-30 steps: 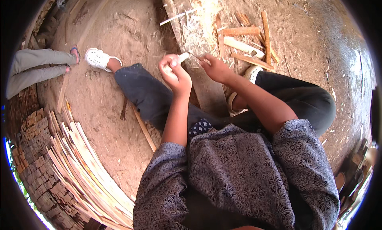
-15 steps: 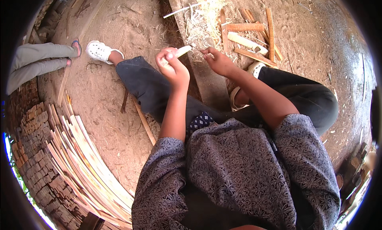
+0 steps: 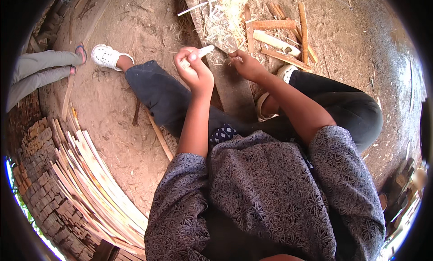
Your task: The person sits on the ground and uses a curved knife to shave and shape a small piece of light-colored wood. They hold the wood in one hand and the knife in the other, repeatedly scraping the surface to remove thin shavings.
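My left hand [image 3: 195,71] is closed around a short pale piece of wood [image 3: 206,50], the thumb lying along it and one end sticking out toward the right. In my right hand [image 3: 247,66] is a thin dark knife [image 3: 221,49], pinched in the fingers, its handle mostly hidden. The blade points left, and its tip is at or very near the free end of the wood; whether they touch I cannot tell. Both hands are held above a worn plank [image 3: 232,91] between my legs.
Curly shavings [image 3: 232,17] lie on the plank's far end and the ground. Several cut wood pieces [image 3: 273,25] lie at the far right. Long pale strips [image 3: 97,179] and stacked blocks [image 3: 40,170] fill the left. Another person's legs [image 3: 47,64] show at the far left.
The pale wood and my left hand have tilted slightly upward. More of the knife blade shows now between the wood and my right hand. The whole view has shifted a little.
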Tool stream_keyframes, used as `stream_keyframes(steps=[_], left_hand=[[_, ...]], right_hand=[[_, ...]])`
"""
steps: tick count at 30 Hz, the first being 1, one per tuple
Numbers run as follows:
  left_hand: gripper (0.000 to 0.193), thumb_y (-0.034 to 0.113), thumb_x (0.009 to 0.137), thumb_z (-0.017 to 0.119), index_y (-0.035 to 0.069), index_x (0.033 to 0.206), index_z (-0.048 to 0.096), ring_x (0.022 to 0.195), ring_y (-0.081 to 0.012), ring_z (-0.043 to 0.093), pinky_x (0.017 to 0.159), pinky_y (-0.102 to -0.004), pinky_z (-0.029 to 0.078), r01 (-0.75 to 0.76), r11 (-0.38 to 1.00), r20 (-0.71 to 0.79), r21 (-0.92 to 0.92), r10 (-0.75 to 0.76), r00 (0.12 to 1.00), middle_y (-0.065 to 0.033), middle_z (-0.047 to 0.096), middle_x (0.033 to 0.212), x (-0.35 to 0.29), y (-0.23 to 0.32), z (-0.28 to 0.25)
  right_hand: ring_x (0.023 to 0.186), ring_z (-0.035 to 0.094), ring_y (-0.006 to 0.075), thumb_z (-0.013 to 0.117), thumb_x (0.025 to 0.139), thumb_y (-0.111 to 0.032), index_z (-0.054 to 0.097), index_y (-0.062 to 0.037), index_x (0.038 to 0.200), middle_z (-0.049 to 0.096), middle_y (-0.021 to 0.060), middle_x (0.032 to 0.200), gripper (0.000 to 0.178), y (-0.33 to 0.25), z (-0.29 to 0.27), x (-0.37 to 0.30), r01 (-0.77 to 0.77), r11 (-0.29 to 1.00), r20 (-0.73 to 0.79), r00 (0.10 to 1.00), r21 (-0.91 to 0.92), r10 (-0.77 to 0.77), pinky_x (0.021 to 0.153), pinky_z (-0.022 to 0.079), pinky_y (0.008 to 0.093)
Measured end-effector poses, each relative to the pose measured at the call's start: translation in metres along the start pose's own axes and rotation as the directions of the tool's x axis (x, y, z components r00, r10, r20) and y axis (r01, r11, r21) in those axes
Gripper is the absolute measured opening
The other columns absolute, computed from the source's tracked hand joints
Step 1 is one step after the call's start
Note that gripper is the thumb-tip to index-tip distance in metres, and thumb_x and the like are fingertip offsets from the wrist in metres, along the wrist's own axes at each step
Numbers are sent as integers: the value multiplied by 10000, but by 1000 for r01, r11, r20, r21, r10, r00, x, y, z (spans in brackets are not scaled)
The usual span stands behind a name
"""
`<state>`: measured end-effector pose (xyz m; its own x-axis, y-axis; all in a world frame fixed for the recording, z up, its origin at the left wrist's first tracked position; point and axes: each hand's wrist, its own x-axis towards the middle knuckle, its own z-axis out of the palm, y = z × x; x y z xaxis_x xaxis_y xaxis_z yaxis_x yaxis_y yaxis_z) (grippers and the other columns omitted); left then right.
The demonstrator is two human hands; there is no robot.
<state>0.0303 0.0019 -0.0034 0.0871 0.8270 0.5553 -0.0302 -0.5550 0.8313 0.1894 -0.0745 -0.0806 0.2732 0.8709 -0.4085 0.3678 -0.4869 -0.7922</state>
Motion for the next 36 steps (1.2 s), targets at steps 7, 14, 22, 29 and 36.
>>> stream_keyframes(steps=[7,14,22,29,36], left_hand=[[171,175,1132,370,7,1158,387,917,-224,552,887,-410,487,-29,998,-41,54,31,999,-152,536,1011,4,0,-13],[200,205,1133,391,7,1168,393,916,-221,567,886,-402,494,14,991,-93,132,-2,996,-152,556,1020,2,-4,-14],[215,208,1123,440,-2,1163,421,885,-217,598,865,-378,521,40,994,-103,106,-29,994,-143,584,1007,11,-8,-16],[136,139,1094,469,16,1137,429,885,-212,566,841,-361,502,38,994,-143,105,-23,989,-136,572,996,11,-10,-12],[163,144,1098,483,-4,1144,434,914,-226,591,844,-359,512,-22,1000,-37,9,22,999,-148,580,1009,4,-13,-23]], right_hand=[[1008,705,417,562,1049,-345,623,-147,1307,724,241,1046,331,-83,3,-35,112,987,63,991,115,-119,906,546,473],[1058,702,339,565,1066,-346,619,-134,1325,711,214,1118,339,-78,3,-30,23,999,71,997,24,-25,959,523,429],[1003,703,373,568,1051,-342,609,-167,1322,723,216,1052,325,-83,1,-25,-26,998,76,997,53,22,909,539,449],[882,731,307,575,1056,-352,616,-167,1325,734,192,962,329,-97,-1,-22,73,997,57,996,-34,-71,838,553,421],[908,735,331,574,1061,-330,608,-153,1332,718,230,970,325,-76,10,-21,141,987,-19,990,-78,-143,839,554,428]])
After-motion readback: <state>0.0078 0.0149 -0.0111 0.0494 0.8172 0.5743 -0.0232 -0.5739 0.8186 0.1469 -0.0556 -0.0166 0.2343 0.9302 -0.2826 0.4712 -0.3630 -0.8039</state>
